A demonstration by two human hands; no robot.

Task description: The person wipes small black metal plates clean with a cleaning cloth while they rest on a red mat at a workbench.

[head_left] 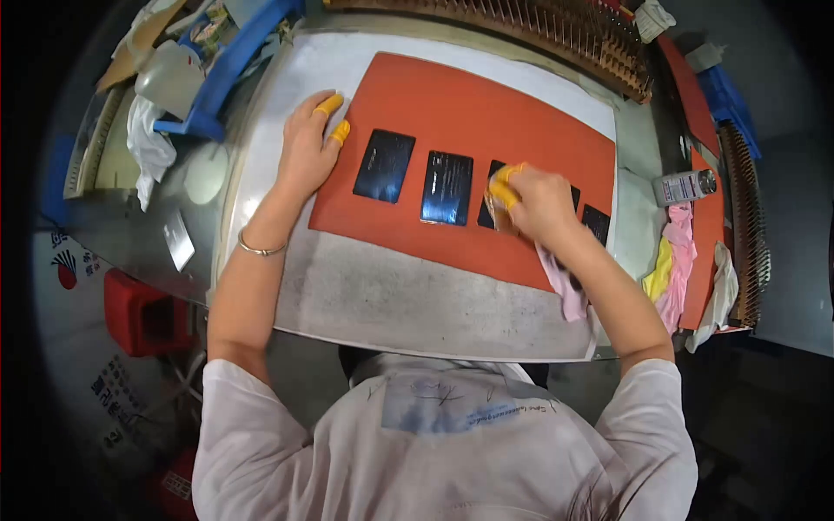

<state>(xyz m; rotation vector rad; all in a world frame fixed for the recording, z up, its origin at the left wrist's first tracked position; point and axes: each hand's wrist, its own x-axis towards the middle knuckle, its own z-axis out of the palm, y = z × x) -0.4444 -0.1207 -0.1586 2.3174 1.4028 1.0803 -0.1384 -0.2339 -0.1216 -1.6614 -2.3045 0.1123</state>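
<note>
Several glossy black cards lie in a row on a red-orange sheet (417, 95). My left hand (310, 143), with yellow finger covers on two fingertips, rests at the sheet's left edge, fingers apart and holding nothing. Nearest to it is the leftmost black card (384, 167); another black card (446, 187) lies to the right of that one. Over the third black card (488, 213) my right hand (537, 201) is closed, also with yellow finger covers. Something small and pale shows under its fingertips, too unclear to name. A pale pink cloth (569, 293) hangs below the right wrist.
A capped bottle (685, 187) lies at the right beside pink and yellow cloths (678, 260). Racks with rows of slots (521, 30) stand at the back and right. A blue holder (213, 95) is at the far left, a red stool (148, 308) below.
</note>
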